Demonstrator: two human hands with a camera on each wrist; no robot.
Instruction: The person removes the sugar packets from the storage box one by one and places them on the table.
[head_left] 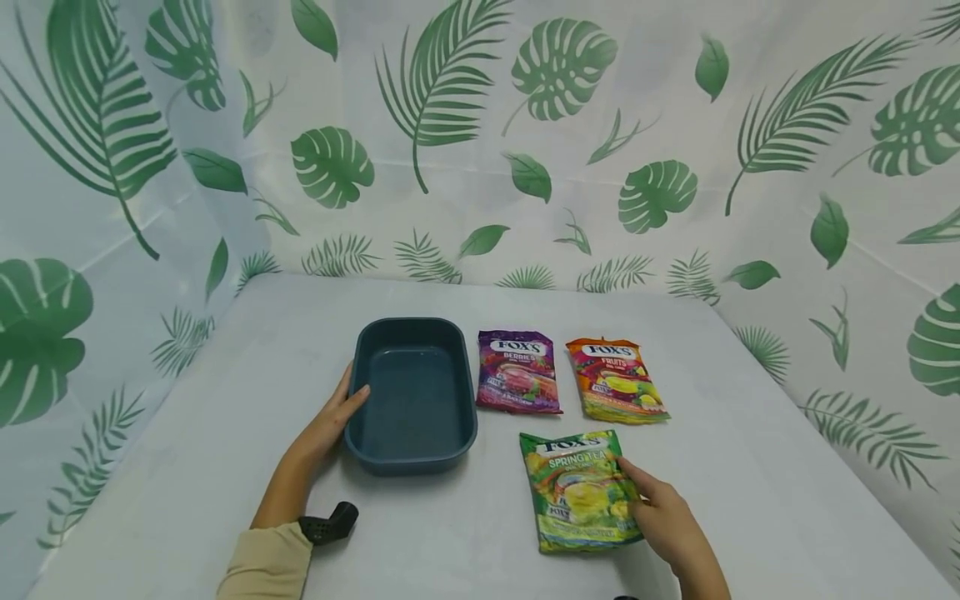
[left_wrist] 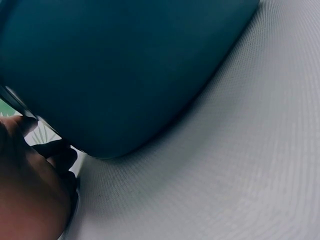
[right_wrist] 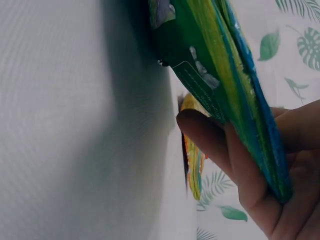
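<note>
A dark teal tray (head_left: 416,323) stands empty on the white table. My left hand (head_left: 330,421) rests against its left wall with straight fingers, the thumb at the rim; the left wrist view shows the tray's outer wall (left_wrist: 125,65) close up beside the hand (left_wrist: 30,190). A green Spring Tea candy bag (head_left: 577,492) lies in front of the tray to the right. My right hand (head_left: 663,517) pinches its right edge. In the right wrist view the fingers (right_wrist: 240,170) sit under the green bag (right_wrist: 225,75), whose edge is raised off the table.
A purple Berries bag (head_left: 519,372) lies just right of the tray, and an orange Fruits bag (head_left: 615,381) lies beside it, also seen as the orange bag (right_wrist: 192,165) past my fingers. Leaf-print curtains wall the table (head_left: 225,433) on three sides.
</note>
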